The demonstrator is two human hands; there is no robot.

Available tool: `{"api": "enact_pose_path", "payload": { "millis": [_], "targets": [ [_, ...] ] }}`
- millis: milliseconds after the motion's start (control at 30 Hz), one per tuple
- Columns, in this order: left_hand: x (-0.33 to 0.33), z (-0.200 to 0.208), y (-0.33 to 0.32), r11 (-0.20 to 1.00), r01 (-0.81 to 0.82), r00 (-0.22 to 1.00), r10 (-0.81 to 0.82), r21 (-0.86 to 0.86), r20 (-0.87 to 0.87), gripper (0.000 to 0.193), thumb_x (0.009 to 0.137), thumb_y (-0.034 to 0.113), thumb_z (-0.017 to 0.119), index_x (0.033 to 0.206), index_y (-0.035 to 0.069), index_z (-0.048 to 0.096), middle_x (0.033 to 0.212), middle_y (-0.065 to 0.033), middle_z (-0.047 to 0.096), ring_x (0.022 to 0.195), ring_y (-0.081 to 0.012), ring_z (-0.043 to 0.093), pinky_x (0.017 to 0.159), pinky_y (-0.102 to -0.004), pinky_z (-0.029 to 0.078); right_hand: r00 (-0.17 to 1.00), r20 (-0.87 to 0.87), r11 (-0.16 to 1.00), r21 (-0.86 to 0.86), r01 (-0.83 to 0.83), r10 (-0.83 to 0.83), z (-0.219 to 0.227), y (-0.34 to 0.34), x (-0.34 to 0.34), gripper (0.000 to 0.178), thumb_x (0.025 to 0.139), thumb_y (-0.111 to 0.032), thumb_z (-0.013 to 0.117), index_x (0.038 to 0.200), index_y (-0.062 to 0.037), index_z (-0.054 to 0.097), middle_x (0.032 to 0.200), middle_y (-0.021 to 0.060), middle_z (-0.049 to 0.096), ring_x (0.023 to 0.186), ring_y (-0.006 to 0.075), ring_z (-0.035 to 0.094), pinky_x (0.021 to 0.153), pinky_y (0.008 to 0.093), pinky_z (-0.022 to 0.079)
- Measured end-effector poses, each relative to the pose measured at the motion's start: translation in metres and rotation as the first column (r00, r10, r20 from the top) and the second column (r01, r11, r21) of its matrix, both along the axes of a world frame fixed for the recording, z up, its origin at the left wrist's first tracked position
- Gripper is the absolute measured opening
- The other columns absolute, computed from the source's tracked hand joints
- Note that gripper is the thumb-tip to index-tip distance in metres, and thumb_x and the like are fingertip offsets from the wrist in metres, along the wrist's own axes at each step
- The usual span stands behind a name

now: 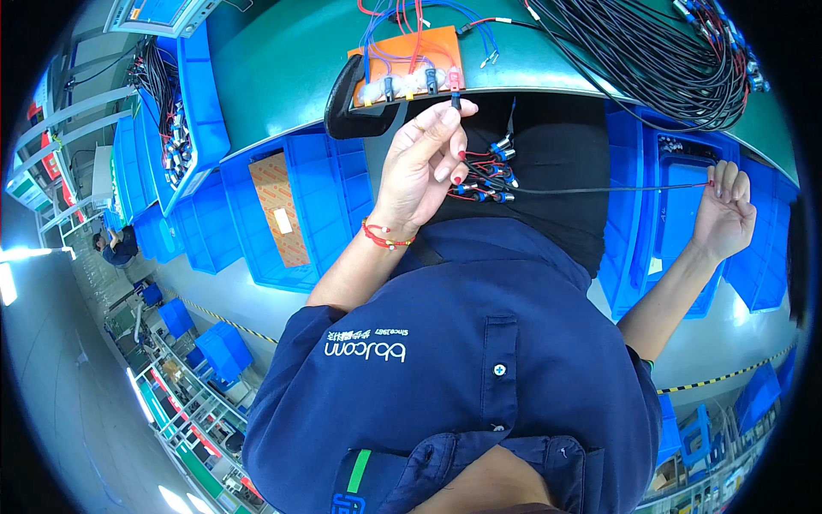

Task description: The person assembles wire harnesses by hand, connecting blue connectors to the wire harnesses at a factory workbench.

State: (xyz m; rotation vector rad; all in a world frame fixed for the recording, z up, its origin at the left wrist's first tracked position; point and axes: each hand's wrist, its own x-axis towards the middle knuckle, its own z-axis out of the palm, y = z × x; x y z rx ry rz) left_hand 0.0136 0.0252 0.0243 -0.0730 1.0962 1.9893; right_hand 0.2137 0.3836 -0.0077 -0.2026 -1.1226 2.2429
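Note:
My left hand (419, 163) is closed, its fingertips pinching a small dark cable connector (455, 100) right below a red socket (455, 80). That socket sits in a row with blue and yellow ones along the front of an orange test board (421, 50) at the table edge. Out to the right, my right hand (724, 214) is closed on the thin red end of a black cable (608, 188), drawn nearly straight across my lap. Several more cables with metal-and-blue connectors (492, 176) lie bunched on my lap, partly hidden by my left hand.
A black clamp (344, 98) juts from the green table (282, 68) beside the board. Coiled black cables (659, 60) lie at the table's right. Blue bins stand below the table, and a blue bin (201, 103) of connectors stands at the left.

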Motion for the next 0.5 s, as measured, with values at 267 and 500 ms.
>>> {"api": "enact_pose_path", "payload": {
  "millis": [267, 500],
  "targets": [
    [0.001, -0.005, 0.008, 0.947, -0.191, 0.921, 0.082, -0.259, -0.38, 0.018, 0.09, 0.013, 0.064, 0.102, -0.001, 0.064, 0.068, -0.0045, 0.062, 0.047, -0.0028, 0.043, 0.048, -0.0174, 0.04, 0.987, 0.12, 0.987, -0.105, 0.118, -0.105, 0.0, -0.005, -0.003, 0.014, 0.072, -0.018, 0.046, 0.073, -0.0089, 0.035, 0.073, 0.0034, 0.031, 0.072, 0.0157, 0.028, 0.073, 0.031, 0.026],
    [0.003, -0.011, 0.017, 0.887, -0.319, 0.854, 0.117, -0.333, -0.508, 0.017, 0.089, 0.013, 0.065, 0.096, -0.002, 0.065, 0.069, -0.0069, 0.064, 0.049, -0.0038, 0.048, 0.049, -0.0177, 0.042, 0.995, 0.081, 0.982, -0.171, 0.073, -0.06, -0.002, -0.006, -0.008, 0.014, 0.072, -0.016, 0.047, 0.074, -0.008, 0.036, 0.072, 0.0034, 0.031, 0.07, 0.0155, 0.028, 0.071, 0.0309, 0.026]
  ]
}}
